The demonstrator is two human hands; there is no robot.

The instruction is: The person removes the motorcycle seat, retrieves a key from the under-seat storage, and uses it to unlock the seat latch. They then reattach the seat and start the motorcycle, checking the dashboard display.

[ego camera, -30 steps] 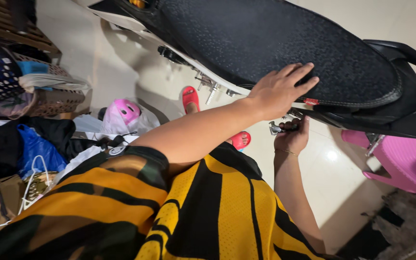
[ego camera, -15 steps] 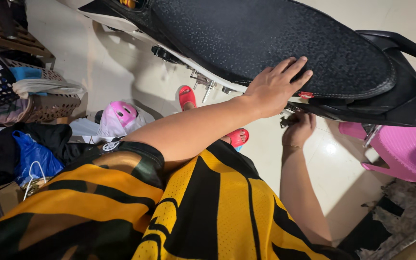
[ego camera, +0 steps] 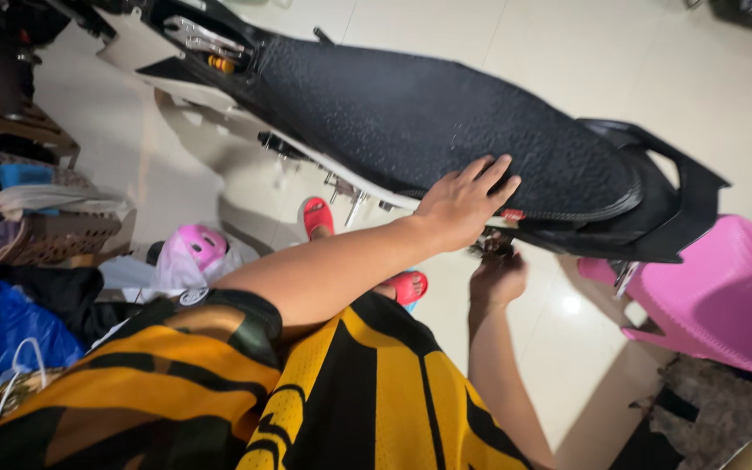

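A scooter with a black textured seat (ego camera: 411, 113) stands across the tiled floor in front of me. My left hand (ego camera: 466, 202) lies flat on the near edge of the seat, fingers spread, holding nothing. My right hand (ego camera: 498, 277) reaches up under the seat's rim just below the left hand. Its fingers curl around a small dark part (ego camera: 490, 247) there, and I cannot make out what the part is. I wear a yellow and black striped jersey (ego camera: 324, 392).
A pink plastic chair (ego camera: 724, 296) stands right of the scooter's black tail rack (ego camera: 681, 204). Red sandals (ego camera: 317, 216) lie under the scooter. At the left are a pink helmet (ego camera: 200, 245), a woven basket (ego camera: 63, 235) and a blue bag (ego camera: 19, 326).
My head has shifted, so more of the scooter's front shows. My left hand stays on the seat and my right hand stays under its rim.
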